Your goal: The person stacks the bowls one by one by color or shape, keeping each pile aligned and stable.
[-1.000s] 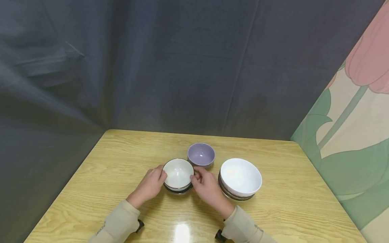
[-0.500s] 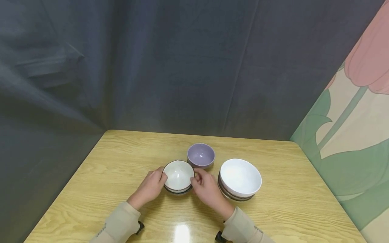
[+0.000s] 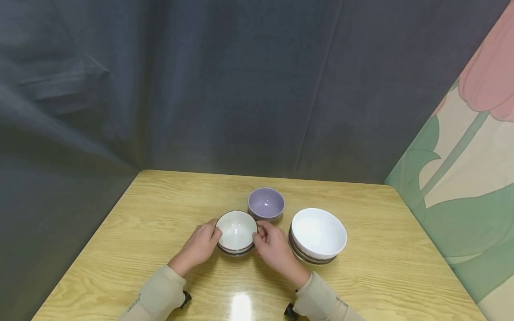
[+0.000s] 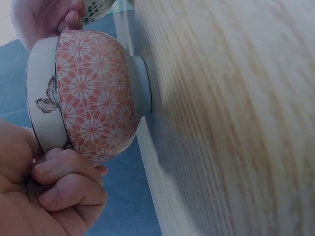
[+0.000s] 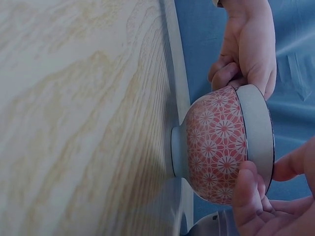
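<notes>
A pale bowl point(image 3: 236, 229) with a thin dark rim and a brown leaf on its outer wall sits nested in a red flower-patterned bowl point(image 4: 96, 93). The lower bowl's pale foot is down on the wooden table. My left hand point(image 3: 201, 243) grips the pale bowl's rim from the left, thumb at the inner edge and fingers curled outside below it. Opposite, my right hand point(image 3: 277, 252) pinches the same rim between thumb and fingers. In the right wrist view, the right fingertips point(image 5: 247, 189) lie near the line where the two bowls meet.
Just behind the nested pair stands a purple bowl point(image 3: 266, 204). To the right of my right hand is a stack topped by a large white bowl point(image 3: 318, 234), with darker-rimmed bowls point(image 3: 311, 258) beneath. A dark curtain point(image 3: 241, 89) hangs behind the table point(image 3: 381, 249).
The pale bowl has settled slightly lower into the red-patterned bowl, narrowing the gap between their rims. Both hands have kept hold of its rim, and the other bowls stay put.
</notes>
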The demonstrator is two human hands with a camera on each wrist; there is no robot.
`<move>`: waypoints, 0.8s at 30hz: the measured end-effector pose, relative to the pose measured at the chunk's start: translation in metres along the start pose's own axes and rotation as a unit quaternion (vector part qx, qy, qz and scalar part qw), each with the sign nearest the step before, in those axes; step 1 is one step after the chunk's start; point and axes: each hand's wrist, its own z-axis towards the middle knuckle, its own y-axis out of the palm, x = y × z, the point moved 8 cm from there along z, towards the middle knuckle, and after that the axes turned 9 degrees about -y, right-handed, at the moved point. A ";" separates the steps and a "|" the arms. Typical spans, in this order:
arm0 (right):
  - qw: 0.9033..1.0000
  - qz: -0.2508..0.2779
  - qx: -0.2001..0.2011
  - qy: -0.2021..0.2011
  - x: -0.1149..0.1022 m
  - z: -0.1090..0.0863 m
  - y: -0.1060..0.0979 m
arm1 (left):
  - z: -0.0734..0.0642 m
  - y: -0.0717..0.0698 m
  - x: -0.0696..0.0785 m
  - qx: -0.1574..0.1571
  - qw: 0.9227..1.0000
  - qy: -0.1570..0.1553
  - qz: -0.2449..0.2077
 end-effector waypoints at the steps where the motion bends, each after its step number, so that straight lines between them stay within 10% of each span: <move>1: 1.000 0.000 0.000 -0.001 0.000 0.000 0.000 | 0.000 0.000 0.000 -0.001 1.000 -0.001 -0.002; 24: 1.000 -0.010 0.002 0.001 0.000 0.000 -0.001 | -0.001 0.000 -0.002 -0.001 0.999 -0.031 0.023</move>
